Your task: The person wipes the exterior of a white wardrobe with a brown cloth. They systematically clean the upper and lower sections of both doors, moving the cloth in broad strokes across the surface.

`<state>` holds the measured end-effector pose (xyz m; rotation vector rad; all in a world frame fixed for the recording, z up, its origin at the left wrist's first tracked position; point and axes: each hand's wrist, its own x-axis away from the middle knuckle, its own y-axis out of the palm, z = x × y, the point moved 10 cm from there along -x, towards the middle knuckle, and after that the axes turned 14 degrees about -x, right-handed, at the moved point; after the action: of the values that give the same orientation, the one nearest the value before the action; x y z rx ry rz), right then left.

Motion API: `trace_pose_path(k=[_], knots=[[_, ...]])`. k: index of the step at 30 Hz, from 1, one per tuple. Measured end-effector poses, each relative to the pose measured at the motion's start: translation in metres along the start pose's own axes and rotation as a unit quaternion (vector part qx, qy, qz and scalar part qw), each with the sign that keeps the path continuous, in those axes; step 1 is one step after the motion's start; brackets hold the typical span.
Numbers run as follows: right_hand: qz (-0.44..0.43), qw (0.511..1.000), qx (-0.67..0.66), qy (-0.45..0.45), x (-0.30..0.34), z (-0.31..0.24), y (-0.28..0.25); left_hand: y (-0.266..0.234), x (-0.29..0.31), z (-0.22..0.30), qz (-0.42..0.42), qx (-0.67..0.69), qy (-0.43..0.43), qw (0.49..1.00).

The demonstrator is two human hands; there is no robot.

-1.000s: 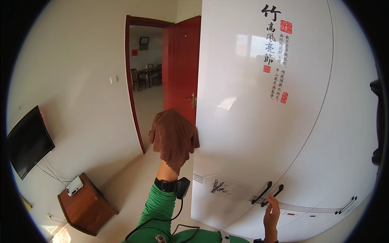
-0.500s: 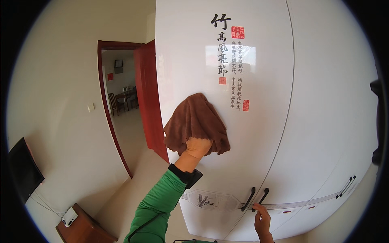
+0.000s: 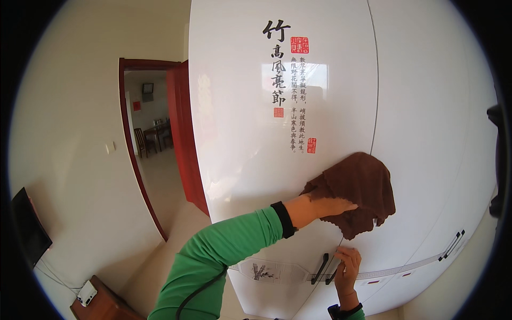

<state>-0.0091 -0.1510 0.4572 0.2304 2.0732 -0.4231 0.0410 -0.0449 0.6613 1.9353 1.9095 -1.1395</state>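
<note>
My left hand (image 3: 333, 206) presses a brown cloth (image 3: 360, 186) against the glossy white wardrobe (image 3: 245, 176). The cloth drapes over the fingers and spans the seam between two doors, hiding part of it. My left arm, in a green sleeve, reaches across from the lower left. Lower down, my right hand (image 3: 348, 269) has its fingers curled at the upper end of the right black door handle (image 3: 332, 274), partly covering it. Another black handle (image 3: 320, 268) stands just left of it, on the neighbouring door.
Dark lettering and red seals (image 3: 300, 45) decorate the left door. Further left, a red-brown door (image 3: 184, 133) stands ajar before a room with a table and chairs. A dark screen (image 3: 31, 226) hangs on the left wall above a brown cabinet (image 3: 101, 304) bearing a white box (image 3: 87, 293).
My left hand has swept the cloth right and down, from the left door onto the seam. My right hand has risen slightly beside the handle. The view has shifted a little.
</note>
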Motion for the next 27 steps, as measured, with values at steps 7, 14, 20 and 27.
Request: trace_pose_path(k=[7,14,20,27], knots=[[-0.047,0.998,-0.004,-0.041,0.012,-0.002,0.003,-0.045,0.061,-0.19,-0.154,-0.168,-0.235,0.945],[0.096,0.988,0.09,-0.076,-0.077,-0.017,-0.107,-0.093,0.147,-0.255,-0.106,-0.075,-0.461,0.878],[0.138,0.911,0.332,-0.203,-0.207,-0.052,-0.194,-0.075,0.152,-0.266,0.045,-0.132,-0.416,0.899],[0.174,0.89,0.329,-0.262,-0.253,-0.036,-0.194,-0.064,0.06,-0.216,0.217,0.111,-0.437,0.866]])
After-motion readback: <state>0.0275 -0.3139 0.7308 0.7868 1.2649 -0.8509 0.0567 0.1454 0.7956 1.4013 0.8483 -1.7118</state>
